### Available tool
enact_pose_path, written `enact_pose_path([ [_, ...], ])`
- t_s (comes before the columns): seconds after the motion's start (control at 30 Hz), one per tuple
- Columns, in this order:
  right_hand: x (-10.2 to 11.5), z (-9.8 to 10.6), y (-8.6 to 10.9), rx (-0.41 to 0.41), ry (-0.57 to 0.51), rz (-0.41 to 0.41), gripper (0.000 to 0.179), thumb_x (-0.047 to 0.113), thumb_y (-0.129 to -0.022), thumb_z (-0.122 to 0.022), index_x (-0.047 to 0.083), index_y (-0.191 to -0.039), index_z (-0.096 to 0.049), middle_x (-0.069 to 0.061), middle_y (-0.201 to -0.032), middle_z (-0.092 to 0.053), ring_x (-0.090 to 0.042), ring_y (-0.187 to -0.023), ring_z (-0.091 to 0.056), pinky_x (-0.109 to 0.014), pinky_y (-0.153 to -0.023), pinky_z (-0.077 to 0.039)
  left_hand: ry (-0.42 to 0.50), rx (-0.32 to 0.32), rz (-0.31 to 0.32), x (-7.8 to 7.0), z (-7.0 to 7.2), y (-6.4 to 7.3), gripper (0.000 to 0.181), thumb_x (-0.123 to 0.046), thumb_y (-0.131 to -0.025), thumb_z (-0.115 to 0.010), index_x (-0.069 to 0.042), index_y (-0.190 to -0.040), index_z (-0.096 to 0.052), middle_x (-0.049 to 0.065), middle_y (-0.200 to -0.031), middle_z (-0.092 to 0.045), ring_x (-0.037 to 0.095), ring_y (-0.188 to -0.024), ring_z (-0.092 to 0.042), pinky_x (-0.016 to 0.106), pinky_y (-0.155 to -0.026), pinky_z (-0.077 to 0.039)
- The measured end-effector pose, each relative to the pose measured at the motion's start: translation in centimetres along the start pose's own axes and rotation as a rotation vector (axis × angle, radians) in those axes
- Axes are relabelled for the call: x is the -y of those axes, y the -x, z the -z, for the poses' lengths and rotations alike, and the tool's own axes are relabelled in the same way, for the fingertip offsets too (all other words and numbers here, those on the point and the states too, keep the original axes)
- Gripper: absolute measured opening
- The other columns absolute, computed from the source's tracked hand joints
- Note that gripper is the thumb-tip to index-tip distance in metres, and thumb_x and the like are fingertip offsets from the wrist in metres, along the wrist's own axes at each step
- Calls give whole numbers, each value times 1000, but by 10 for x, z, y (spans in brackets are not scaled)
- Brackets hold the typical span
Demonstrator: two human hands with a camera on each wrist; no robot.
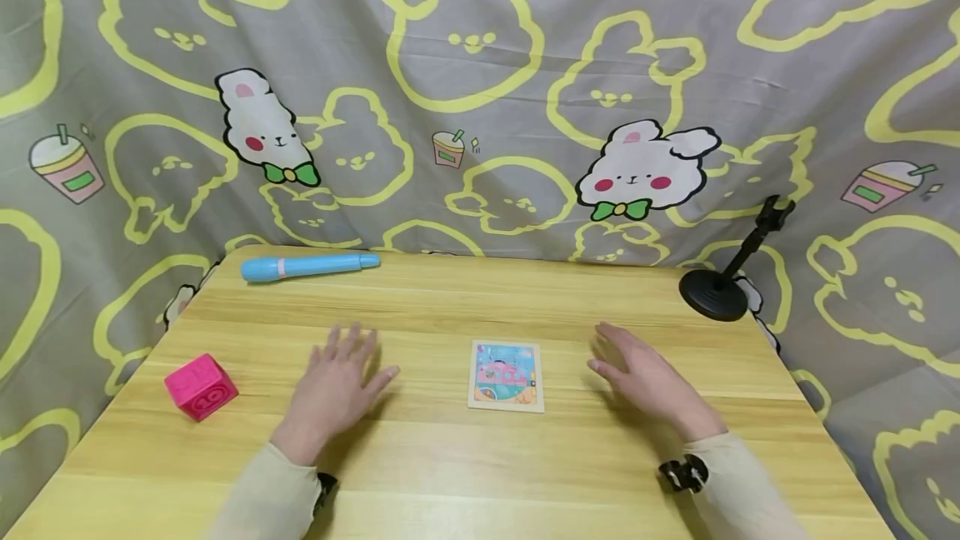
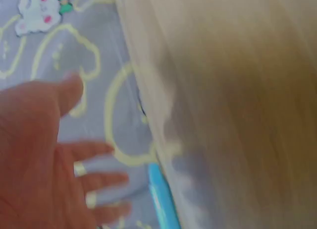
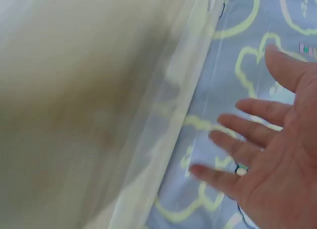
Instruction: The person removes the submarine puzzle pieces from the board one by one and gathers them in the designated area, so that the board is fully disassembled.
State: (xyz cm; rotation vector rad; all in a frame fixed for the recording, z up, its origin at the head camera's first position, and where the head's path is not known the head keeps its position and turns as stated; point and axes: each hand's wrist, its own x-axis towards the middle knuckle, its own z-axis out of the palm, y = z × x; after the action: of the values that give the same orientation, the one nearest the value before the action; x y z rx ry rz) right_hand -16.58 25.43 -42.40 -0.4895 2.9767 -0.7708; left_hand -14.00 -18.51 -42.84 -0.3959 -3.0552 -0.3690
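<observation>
A square picture puzzle with a pale wooden border and a pink and blue picture lies flat near the middle of the table. To its left is my left hand, fingers spread and holding nothing; the left wrist view shows its thumb and fingers apart. On the other side my right hand hovers with bare palm and straight fingers, which the right wrist view shows spread. A pink cube with a raised 10 on one face sits left of my left hand.
A blue microphone-shaped stick lies along the back left edge of the wooden table. At the back right stands a black round-based stand. A grey patterned curtain hangs right behind the table.
</observation>
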Motion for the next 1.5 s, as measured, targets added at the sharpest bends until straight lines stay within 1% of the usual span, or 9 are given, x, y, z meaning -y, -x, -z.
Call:
enact_pose_path([
  [0.1,14,-3,-10,12,-42,16,57,29,-98,-62,-1,-144,-46,-21,-144,-47,-40,-133,-42,-56,-107,-31,57,53,-181,-18,-7,0,69,-50,-100,-47,-4,-151,-37,21,-157,-23,44,-144,-15,64,-109,-16],
  [0.17,23,-6,-18,22,-55,43,52,25,-97,-64,0,-140,-51,-18,-140,-52,-38,-130,-46,-55,-106,-34,87,99,-275,-31,-11,-1,68,-48,-100,-50,-6,-152,-36,18,-158,-22,41,-145,-15,62,-110,-17],
  [0.27,34,-12,-30,45,-56,96,46,21,-95,-66,-1,-135,-56,-17,-135,-56,-37,-126,-50,-53,-104,-38,94,142,-367,-51,-16,-1,68,-48,-99,-51,-7,-152,-37,19,-158,-22,40,-145,-16,58,-112,-18],
  [0.37,43,-20,-39,71,-44,130,44,19,-94,-67,-1,-132,-59,-17,-132,-58,-36,-124,-52,-52,-103,-39,89,180,-412,-69,-19,-3,68,-50,-99,-50,-9,-152,-37,18,-159,-21,39,-145,-14,57,-112,-18],
  [0.6,67,-38,-55,145,-34,175,41,18,-94,-68,3,-131,-60,-12,-132,-59,-31,-125,-51,-49,-106,-37,46,276,-447,-100,-27,-4,62,-47,-101,-47,-15,-153,-37,11,-161,-20,33,-147,-14,56,-112,-21],
  [0.9,83,-58,-72,205,-9,273,30,10,-98,-59,3,-127,-64,-8,-123,-60,-26,-120,-52,-44,-103,-40,42,363,-445,-123,-33,-6,74,-62,-95,-48,-22,-156,-32,4,-162,-16,31,-148,-9,55,-112,-22],
  [1.03,88,-65,-75,194,10,304,29,4,-96,-58,0,-124,-67,-6,-111,-56,-24,-107,-52,-41,-95,-44,39,380,-431,-128,-34,-6,76,-62,-94,-49,-21,-156,-32,3,-162,-16,31,-148,-8,56,-112,-22],
  [1.23,91,-70,-76,204,43,276,33,5,-95,-60,1,-127,-65,-3,-103,-50,-18,-95,-48,-36,-86,-45,28,377,-434,-131,-34,-5,77,-60,-93,-54,-19,-155,-35,3,-161,-21,33,-147,-12,58,-110,-25],
  [1.5,93,-71,-79,211,-31,204,30,8,-99,-55,6,-128,-64,-4,-108,-50,-18,-98,-49,-37,-88,-45,48,380,-417,-129,-37,-7,73,-55,-94,-56,-21,-154,-36,2,-161,-23,33,-147,-12,59,-109,-25],
])
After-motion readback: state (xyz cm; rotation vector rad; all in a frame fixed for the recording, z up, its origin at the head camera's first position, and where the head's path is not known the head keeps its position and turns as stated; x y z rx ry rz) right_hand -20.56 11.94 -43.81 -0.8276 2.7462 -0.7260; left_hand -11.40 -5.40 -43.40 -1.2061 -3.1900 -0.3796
